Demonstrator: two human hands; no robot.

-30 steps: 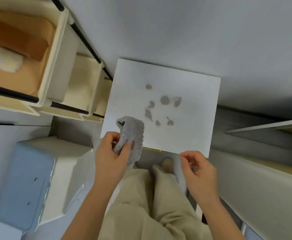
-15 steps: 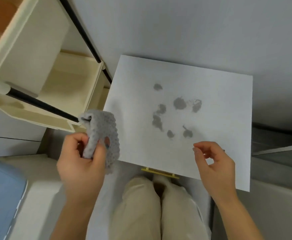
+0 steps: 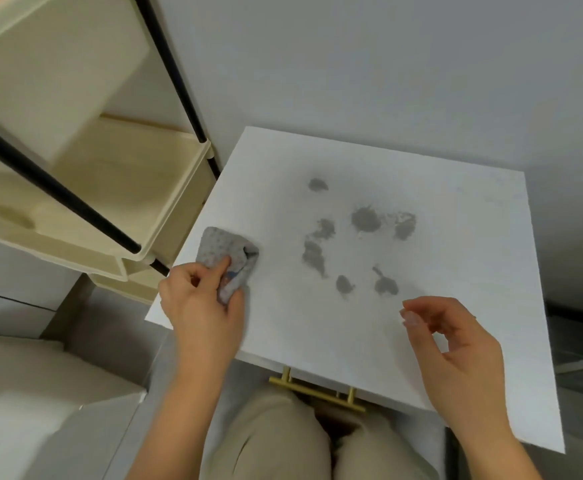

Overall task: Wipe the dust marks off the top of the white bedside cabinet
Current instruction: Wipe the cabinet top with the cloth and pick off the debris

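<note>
The white bedside cabinet top [image 3: 456, 323] fills the middle of the head view, with several grey dust marks [image 3: 364, 219] clustered near its centre. My left hand [image 3: 201, 306] grips a bunched grey cloth [image 3: 224, 252] over the top's left edge, a hand's width left of the marks. My right hand [image 3: 456, 355] hovers over the front right part of the top, fingers loosely curled and apart, holding nothing. A brass drawer handle [image 3: 317, 389] shows below the front edge.
A cream tiered cart [image 3: 116, 188] with black poles [image 3: 58, 192] stands close to the cabinet's left side. A white box [image 3: 40, 410] sits at lower left. The grey wall [image 3: 352, 64] runs behind the cabinet. My beige trouser legs [image 3: 283, 441] are below.
My left hand has moved the cloth right and forward from beside the cabinet onto its left edge. The view has drawn closer to the top. My right hand stays over the front right.
</note>
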